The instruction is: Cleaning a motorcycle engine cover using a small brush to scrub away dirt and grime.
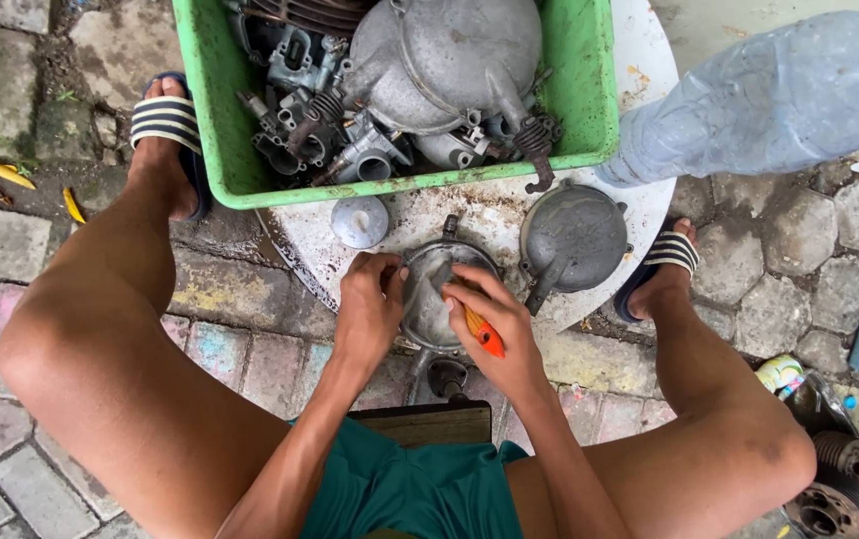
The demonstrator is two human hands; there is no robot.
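we steady the round grey metal housing with left hand fingers curled on its rim while right hand, fingers closed around the orange-handled tool, should work squarely, pressing lightly.

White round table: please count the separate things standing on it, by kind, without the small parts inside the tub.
Green tub: 1
Clear bottle: 1
Small round cap: 1
Grey metal housing: 2, one loose, one between left hand and right hand
Total: 5

Bare arms and legs, teal green shorts, and striped black-and-cream slide sandals, left sandal and right sandal
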